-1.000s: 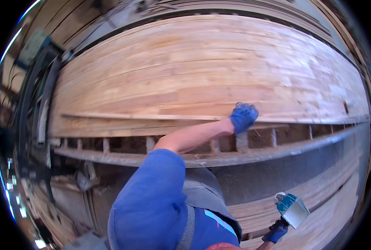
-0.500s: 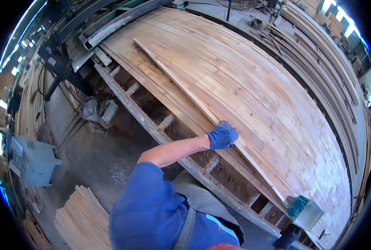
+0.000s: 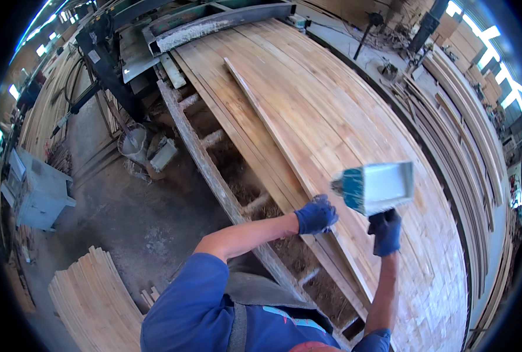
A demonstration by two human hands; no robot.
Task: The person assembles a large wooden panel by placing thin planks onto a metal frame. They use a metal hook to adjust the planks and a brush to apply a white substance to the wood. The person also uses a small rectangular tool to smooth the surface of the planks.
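A long, narrow wooden strip (image 3: 265, 119) lies slantwise over the near part of a broad surface of wooden boards (image 3: 354, 126). My left hand (image 3: 318, 216), in a dark blue glove, is closed on this strip around its middle. To its right, my gloved right hand (image 3: 385, 230) is wrapped round the underside of a teal, box-shaped container (image 3: 354, 189) with an open, white interior. The container is tilted over the boards, with its white opening to the right. A grip under it is mostly hidden by my fingers.
A rough metal frame (image 3: 199, 152) with crossbars runs along the near side of the boards. Stacked strips (image 3: 97, 290) lie at lower left, below a grey box (image 3: 38, 189). A bucket (image 3: 135, 144) stands on the floor. Long timber (image 3: 448, 146) lies beyond the boards at right.
My right hand has lifted the teal container from the lower right to beside my left hand. My left hand stays on the strip. The whole view has shifted slightly.
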